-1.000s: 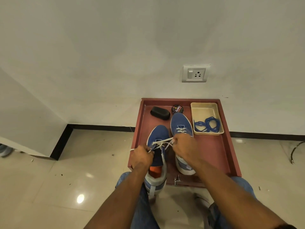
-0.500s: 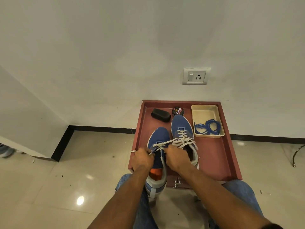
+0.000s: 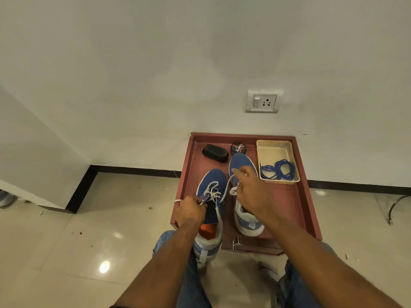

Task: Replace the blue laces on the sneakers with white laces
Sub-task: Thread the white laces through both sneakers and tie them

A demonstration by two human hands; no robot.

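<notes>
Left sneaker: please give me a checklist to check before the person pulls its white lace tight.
1. Left hand grips one lace end: ok.
2. Right hand holds the other end: not ok; it hovers over the right sneaker, fingers extended.
3. White lace threaded through left sneaker: ok for the front eyelets; the upper ones cannot tell.
4. Blue laces out of the way in the beige tray: ok.
5. Left sneaker steady: cannot tell; its heel overhangs the red tray.
</notes>
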